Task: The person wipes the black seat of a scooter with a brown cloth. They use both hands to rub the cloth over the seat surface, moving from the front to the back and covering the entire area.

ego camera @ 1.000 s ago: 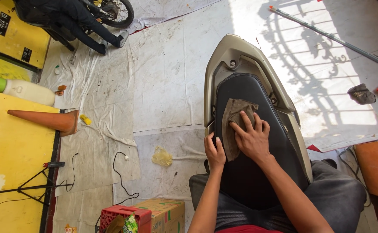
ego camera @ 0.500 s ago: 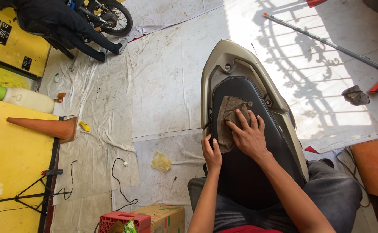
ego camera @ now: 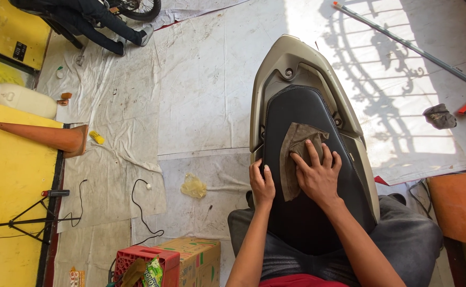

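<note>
- Pale, scuffed plastic sheeting [ego camera: 201,101] covers the floor around us; sunlight and railing shadows fall at two o'clock.
- Nearest: our legs straddle the black scooter seat [ego camera: 302,212], which runs toward twelve o'clock.
- Our right hand [ego camera: 318,178] lies flat, fingers spread, pressing the brown cloth [ego camera: 297,146] onto the seat; it pins the cloth rather than clutching it.
- Our left hand [ego camera: 262,186] curls over the seat's left edge at nine o'clock of the cloth, bracing it.
- Judgement: wiping goes best with the palm kept flat and even, the cloth spread under it, and the left hand steadying the seat.
- Beige tail panel [ego camera: 291,58] frames the seat beyond the cloth.
- Seven o'clock: red crate [ego camera: 148,260] and cardboard box [ego camera: 196,258].
- Nine o'clock: yellow rag [ego camera: 193,186], black cable [ego camera: 140,207], orange cone [ego camera: 41,135].
- Far: broom [ego camera: 408,48] at one o'clock; another person's dark-clad legs [ego camera: 105,24] at eleven.
</note>
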